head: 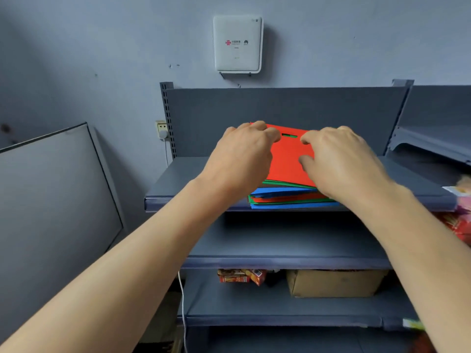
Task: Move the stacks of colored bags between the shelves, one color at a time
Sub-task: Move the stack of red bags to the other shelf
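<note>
On the top shelf (178, 179) lies a stack of colored bags (288, 198) with green, blue and red edges, a red bag (288, 159) uppermost. The left hand (242, 159) covers its 9 o'clock edge and the right hand (339, 161) its 3 o'clock side, fingers bent; any grip is unclear. A white wall box (237, 43) hangs at 12 o'clock. A cardboard box (334, 282) sits at 5 o'clock on a lower shelf, snack packets (240, 276) at its 9 o'clock.

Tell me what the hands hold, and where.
Left hand and right hand rest curled on the top red bag, at its sides; a grip cannot be told.
</note>
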A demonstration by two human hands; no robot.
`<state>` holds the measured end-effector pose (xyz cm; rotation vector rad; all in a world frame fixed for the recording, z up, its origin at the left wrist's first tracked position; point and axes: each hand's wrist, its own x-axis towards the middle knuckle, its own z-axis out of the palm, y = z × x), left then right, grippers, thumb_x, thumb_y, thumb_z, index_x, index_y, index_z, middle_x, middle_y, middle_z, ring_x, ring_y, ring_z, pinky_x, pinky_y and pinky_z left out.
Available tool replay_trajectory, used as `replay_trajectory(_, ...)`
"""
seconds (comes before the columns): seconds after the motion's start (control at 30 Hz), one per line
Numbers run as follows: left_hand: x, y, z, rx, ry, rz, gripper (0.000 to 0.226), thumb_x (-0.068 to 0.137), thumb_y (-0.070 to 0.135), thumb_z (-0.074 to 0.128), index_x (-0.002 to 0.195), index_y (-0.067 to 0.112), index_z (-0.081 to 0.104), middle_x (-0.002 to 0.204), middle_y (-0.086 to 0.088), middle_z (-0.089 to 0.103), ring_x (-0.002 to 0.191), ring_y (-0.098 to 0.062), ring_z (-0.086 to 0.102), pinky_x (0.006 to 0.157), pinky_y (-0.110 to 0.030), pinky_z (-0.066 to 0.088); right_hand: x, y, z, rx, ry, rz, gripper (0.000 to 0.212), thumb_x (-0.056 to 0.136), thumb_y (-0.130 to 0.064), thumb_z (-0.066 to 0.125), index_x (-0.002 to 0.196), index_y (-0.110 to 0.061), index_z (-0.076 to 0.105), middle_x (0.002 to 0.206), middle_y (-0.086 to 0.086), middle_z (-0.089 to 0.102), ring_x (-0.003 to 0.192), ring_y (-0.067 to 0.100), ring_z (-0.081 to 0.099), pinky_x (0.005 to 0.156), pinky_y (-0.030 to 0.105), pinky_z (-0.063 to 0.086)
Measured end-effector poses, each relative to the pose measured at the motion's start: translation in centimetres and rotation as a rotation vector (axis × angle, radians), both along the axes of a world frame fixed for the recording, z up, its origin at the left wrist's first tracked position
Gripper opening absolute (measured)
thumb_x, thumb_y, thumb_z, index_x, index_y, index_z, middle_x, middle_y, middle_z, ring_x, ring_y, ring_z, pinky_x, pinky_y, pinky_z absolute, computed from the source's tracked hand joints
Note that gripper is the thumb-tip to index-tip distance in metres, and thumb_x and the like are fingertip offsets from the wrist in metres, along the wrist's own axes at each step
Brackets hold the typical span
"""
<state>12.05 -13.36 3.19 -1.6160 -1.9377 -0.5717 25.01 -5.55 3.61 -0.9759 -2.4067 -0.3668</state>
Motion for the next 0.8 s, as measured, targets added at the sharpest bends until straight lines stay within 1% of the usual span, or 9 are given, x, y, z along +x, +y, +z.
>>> replay_trajectory(0.13, -3.9, 3.2, -0.1, -0.004, -0.034, -0.030, 0.034, 0.092, 0.007, 0.040, 0.120, 0.014, 0.059, 0.111, -0.007, 0.060, 0.100, -0.030, 0.056, 0.085, -0.041, 0.043, -2.6, 2.7, 0.3, -0.050, 0.033, -0.057, 0.028, 0.094, -0.022, 0.048, 0.117, -0.009, 0.057, 0.115, 0.012, 0.060, 0.113, 0.034, 0.047, 0.088, 0.041, 0.040)
replay_trajectory(0.27, -7.0, 6.2, -1.4, -0.047, -0.083, -0.045, 0.035, 0.092, 0.007, 0.041, 0.122, 0.013, 0.058, 0.113, -0.007, 0.061, 0.102, -0.031, 0.057, 0.087, -0.042, 0.044, -4.0, 5.4, -0.2, -0.103, 0.024, -0.120, 0.032, 0.094, -0.027, 0.050, 0.120, -0.009, 0.056, 0.118, 0.013, 0.059, 0.115, 0.035, 0.047, 0.090, 0.041, 0.040)
replay_trajectory(0.47, -10.3, 9.4, -2.8, -0.085, -0.157, 0.021, 0.036, 0.091, 0.007, 0.041, 0.123, 0.013, 0.057, 0.115, -0.008, 0.061, 0.103, -0.032, 0.057, 0.087, -0.041, 0.045, -5.3, 9.2, -1.5, -0.198, 0.031, -0.164, 0.035, 0.095, -0.033, 0.048, 0.120, -0.009, 0.056, 0.119, 0.013, 0.060, 0.115, 0.035, 0.048, 0.090, 0.041, 0.041)
replay_trajectory(0.6, -11.4, 11.3, -4.3, -0.175, -0.214, 0.078, 0.035, 0.090, 0.007, 0.042, 0.121, 0.011, 0.058, 0.116, -0.010, 0.060, 0.102, -0.034, 0.057, 0.086, -0.042, 0.046, -5.9, 11.6, -2.2, -0.276, 0.045, -0.173, 0.038, 0.095, -0.037, 0.049, 0.119, -0.009, 0.056, 0.120, 0.015, 0.060, 0.115, 0.037, 0.049, 0.089, 0.040, 0.042)
replay_trajectory(0.73, -11.7, 13.2, -5.4, -0.274, -0.269, 0.175, 0.028, 0.088, 0.009, 0.044, 0.112, 0.006, 0.058, 0.110, -0.012, 0.062, 0.098, -0.036, 0.057, 0.084, -0.044, 0.048, -6.5, 14.2, -3.0, -0.352, 0.026, -0.162, 0.041, 0.093, -0.040, 0.051, 0.121, -0.011, 0.054, 0.123, 0.016, 0.058, 0.116, 0.038, 0.050, 0.091, 0.041, 0.043)
replay_trajectory(0.8, -11.8, 14.2, -5.7, -0.337, -0.296, 0.216, 0.027, 0.088, 0.010, 0.046, 0.113, 0.005, 0.056, 0.111, -0.014, 0.062, 0.100, -0.037, 0.057, 0.085, -0.044, 0.048, -6.7, 15.4, -3.4, -0.387, 0.011, -0.157, 0.043, 0.092, -0.042, 0.052, 0.123, -0.011, 0.053, 0.125, 0.015, 0.057, 0.116, 0.037, 0.050, 0.091, 0.041, 0.043)
